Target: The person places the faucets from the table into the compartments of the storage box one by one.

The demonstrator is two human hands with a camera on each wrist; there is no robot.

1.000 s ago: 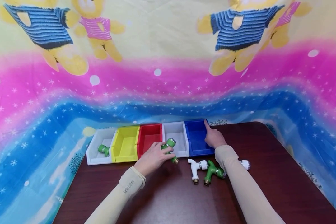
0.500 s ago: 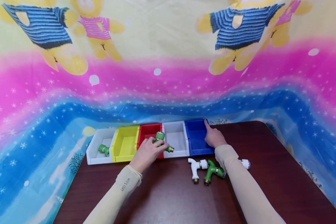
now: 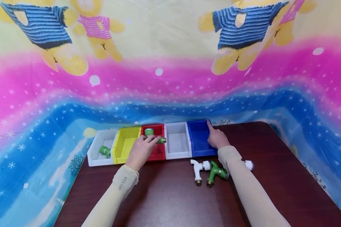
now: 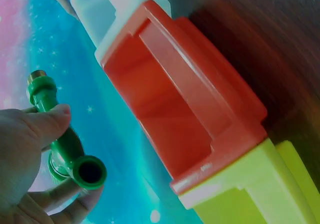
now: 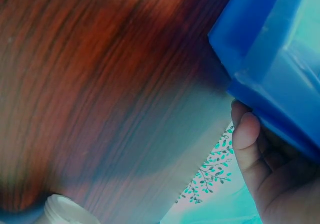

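Note:
My left hand (image 3: 140, 150) pinches a green plastic tap (image 4: 67, 144) above the red bin (image 3: 156, 154). In the left wrist view the tap's brass thread points up and its open spout faces the camera, with the red bin to its right. My right hand (image 3: 218, 138) holds the right side of the blue bin (image 3: 199, 138), its index finger along the rim; the right wrist view shows the thumb and curled fingers under that rim. Another green tap (image 3: 104, 151) lies in the left white bin (image 3: 100, 163).
A yellow bin (image 3: 128, 142) and a second white bin (image 3: 177, 142) complete the row. In front of it on the brown table (image 3: 170, 195) lie a white tap (image 3: 197, 170) and a green tap (image 3: 214, 173). Another white tap (image 3: 249, 165) is partly hidden by the right sleeve.
The left hand has carried the green tap leftward from the front of the second white bin to over the red bin, turning its brass end rightward. The right hand stays at the blue bin.

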